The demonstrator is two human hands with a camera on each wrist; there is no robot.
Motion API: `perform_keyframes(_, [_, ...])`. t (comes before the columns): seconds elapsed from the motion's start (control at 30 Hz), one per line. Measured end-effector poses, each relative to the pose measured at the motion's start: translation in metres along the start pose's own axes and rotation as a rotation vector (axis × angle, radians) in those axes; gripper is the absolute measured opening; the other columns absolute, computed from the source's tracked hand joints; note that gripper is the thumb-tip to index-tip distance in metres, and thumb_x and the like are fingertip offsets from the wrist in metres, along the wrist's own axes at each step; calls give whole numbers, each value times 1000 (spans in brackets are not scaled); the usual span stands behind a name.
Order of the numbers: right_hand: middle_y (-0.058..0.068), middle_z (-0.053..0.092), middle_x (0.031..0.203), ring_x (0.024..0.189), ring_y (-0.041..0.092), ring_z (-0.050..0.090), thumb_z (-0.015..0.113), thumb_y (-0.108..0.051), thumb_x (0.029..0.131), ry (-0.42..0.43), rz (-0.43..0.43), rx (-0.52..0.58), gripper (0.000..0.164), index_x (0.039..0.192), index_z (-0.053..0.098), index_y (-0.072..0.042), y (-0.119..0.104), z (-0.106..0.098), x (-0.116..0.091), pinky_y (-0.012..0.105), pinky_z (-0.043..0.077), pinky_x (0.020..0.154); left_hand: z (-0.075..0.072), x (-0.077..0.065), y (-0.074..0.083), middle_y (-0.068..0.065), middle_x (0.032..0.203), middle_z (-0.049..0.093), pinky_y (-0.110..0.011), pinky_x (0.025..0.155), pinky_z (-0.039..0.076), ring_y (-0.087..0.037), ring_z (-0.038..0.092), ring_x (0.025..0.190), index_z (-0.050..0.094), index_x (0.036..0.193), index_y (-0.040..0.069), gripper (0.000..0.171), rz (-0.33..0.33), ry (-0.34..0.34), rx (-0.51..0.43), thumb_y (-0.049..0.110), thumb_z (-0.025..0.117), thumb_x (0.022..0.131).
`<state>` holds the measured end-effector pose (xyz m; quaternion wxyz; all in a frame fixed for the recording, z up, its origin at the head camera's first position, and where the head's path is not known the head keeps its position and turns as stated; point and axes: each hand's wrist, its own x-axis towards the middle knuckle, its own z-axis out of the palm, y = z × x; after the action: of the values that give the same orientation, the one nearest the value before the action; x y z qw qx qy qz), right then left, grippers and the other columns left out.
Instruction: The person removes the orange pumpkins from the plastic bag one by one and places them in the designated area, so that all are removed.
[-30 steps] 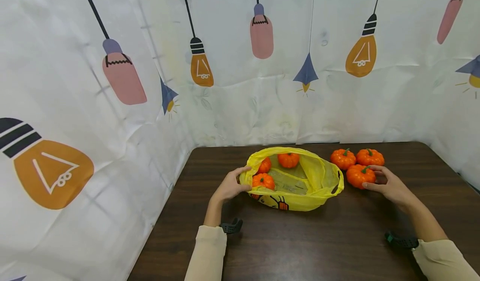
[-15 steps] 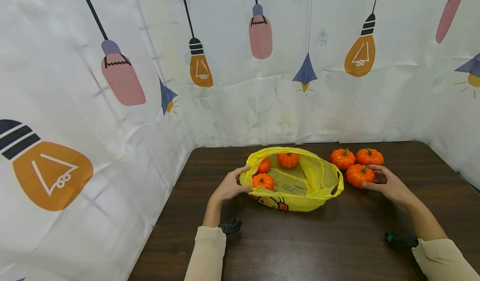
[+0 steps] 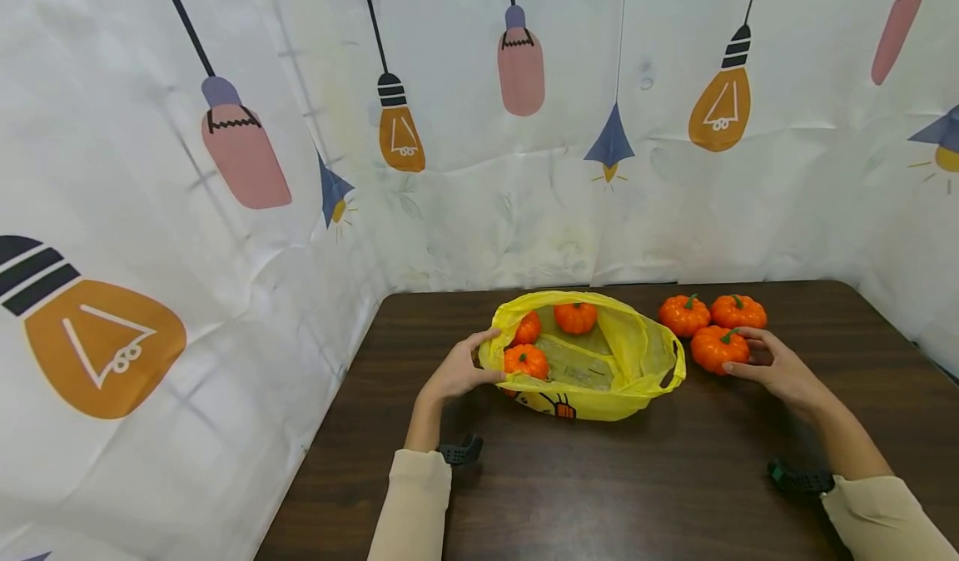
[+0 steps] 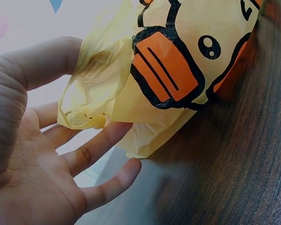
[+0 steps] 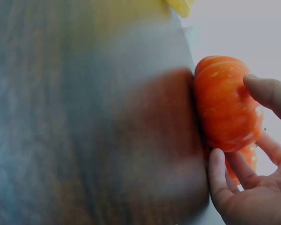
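Note:
A yellow plastic bag with a cartoon duck-like print lies with its mouth spread wide on the table. My left hand holds the left side of its rim, thumb at the front edge and fingers farther back. In the left wrist view the thumb tip is hidden behind the plastic. Inside the bag sit three small orange pumpkins: one at the front, one at the left, one at the back. My right hand grips another pumpkin to the right of the bag, thumb and fingers around it.
Behind the gripped pumpkin stand two more, a left one and a right one. The dark wooden table reaches back to a white cloth wall printed with lamps. Another cloth side closes the left.

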<state>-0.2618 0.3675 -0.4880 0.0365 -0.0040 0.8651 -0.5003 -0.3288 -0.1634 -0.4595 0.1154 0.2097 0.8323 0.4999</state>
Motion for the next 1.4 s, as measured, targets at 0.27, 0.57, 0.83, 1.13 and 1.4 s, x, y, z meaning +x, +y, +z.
perform_keyframes(0.27, [40,9,161,138,57,26,61,-40,103,147,22,46,91,163,5,-1,-37,-5,-7,45,47,96,-1,3,-2,-14,167,30,-52,113,43,-34,40,147,43,157,14,79,7,-7,3,19,80,87])
perform_keyframes(0.57, [-2,45,140,128,30,43,64,-34,101,357,-226,46,67,156,34,-9,-121,30,-13,20,42,98,-2,2,-4,-13,169,27,-51,113,44,-34,42,146,40,158,13,81,21,-23,-12,19,80,88])
perform_keyframes(0.83, [9,49,135,117,20,53,65,-24,102,153,-363,101,54,148,42,-7,-154,79,0,12,46,90,-2,1,-2,-13,169,25,-51,113,43,-34,42,146,38,159,14,84,20,-35,-10,18,81,87])
perform_keyframes(1.13, [24,45,148,128,42,53,70,-29,99,-41,-308,91,60,149,42,-13,-157,127,27,53,53,97,-1,1,-3,-14,169,26,-47,109,48,-32,49,140,37,160,13,86,3,-47,0,18,81,87])
perform_keyframes(1.4, [27,46,148,125,41,55,72,-29,97,-162,-261,104,64,150,43,-8,-155,160,46,48,55,94,-3,-1,-3,-14,168,26,-43,102,54,-33,54,134,35,160,14,87,-1,-43,-9,16,81,87])
